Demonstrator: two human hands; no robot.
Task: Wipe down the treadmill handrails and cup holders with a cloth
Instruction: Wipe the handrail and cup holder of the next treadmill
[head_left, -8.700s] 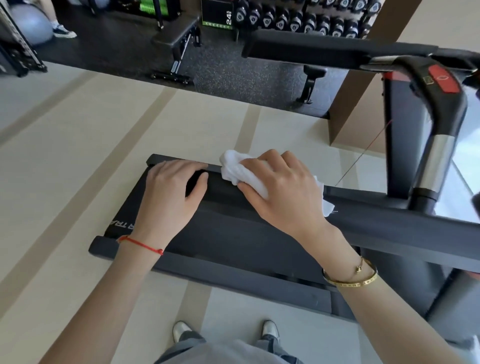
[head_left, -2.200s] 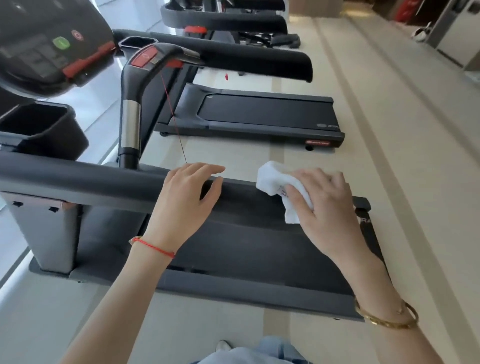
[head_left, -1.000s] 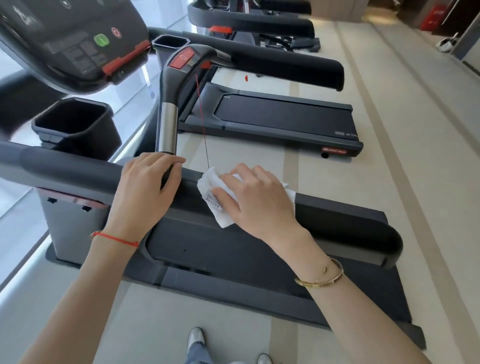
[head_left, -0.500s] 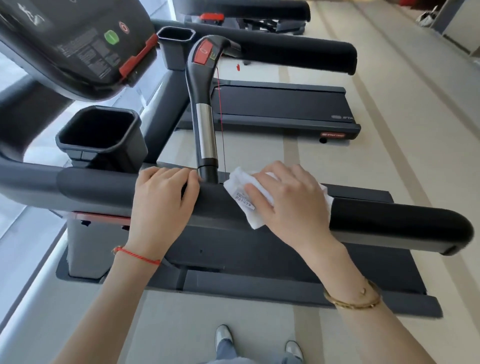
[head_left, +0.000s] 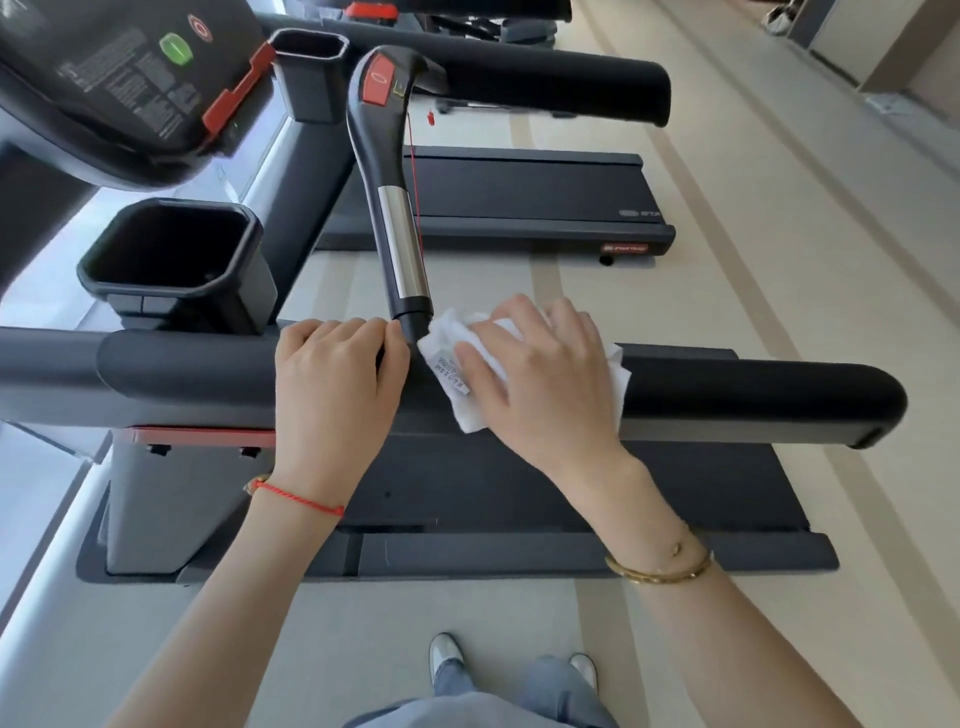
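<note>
A black padded handrail (head_left: 753, 395) runs across the middle of the view. My right hand (head_left: 540, 379) lies over a white cloth (head_left: 449, 338), its fingers bent over the top of the rail, and holds the cloth against the rail. The cloth's left edge touches the base of the upright grip (head_left: 402, 244), which has a silver band. My left hand (head_left: 337, 384) grips the same rail just left of that grip, fingers curled over the far side. A black cup holder (head_left: 249, 228) stands behind the rail at left. A second cup holder (head_left: 311, 49) sits farther back.
The console (head_left: 104, 78) with its green button hangs at upper left. A red safety cord (head_left: 413, 171) dangles beside the upright grip. The treadmill deck (head_left: 675, 499) lies below the rail. Another treadmill (head_left: 519, 192) stands beyond. Beige floor stretches to the right.
My right hand has slid the cloth left along the rail, up to the base of the upright grip. My left hand keeps its hold on the rail.
</note>
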